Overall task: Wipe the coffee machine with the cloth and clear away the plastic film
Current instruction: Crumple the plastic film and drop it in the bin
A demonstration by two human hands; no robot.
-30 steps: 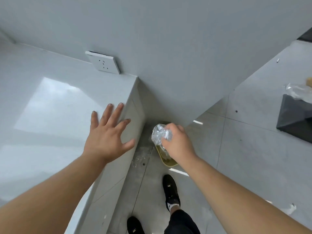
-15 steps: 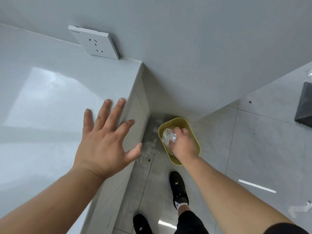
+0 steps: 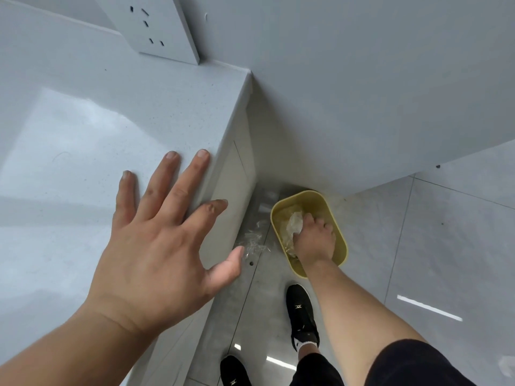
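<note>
Item 1. Pale grey speckled stone counter [image 3: 92, 151]: its right-hand edge and far right corner are seen from above. A white wall socket plate [image 3: 156, 29] is mounted on the wall just behind the far edge.

Item 2. Left hand [image 3: 156, 240]: it is laid flat on the counter near the right edge, with fingers spread and nothing held; the thumb is extended past the edge. It is judged to serve as a brace while the body is bent down.

Item 3. Loose scrap of clear crinkled film [image 3: 252, 242]: it is seen on the grey tiled floor [image 3: 446, 260], just beside the foot of the counter's side panel and near the bin. It is judged to be a remaining piece still to be collected.

Item 4. Small yellow plastic bin with rounded corners [image 3: 341, 243]: it is stood on the floor in the corner formed by the counter's side and the wall.

Item 5. Right hand [image 3: 315, 238]: it is lowered inside the bin and clenched around the wad of clear crumpled plastic film [image 3: 295, 225].

Film, appearance: transparent, glossy, heavily creased, bunched into a loose ball; more film appears to be lying beneath it in the bin.

Step in hand: disposal of the film, judged nearly complete. Next move: the grip is to be released so that the wad is left in the bin, and the hand withdrawn without film clinging to it. The coffee machine and cloth are not in view.
</note>
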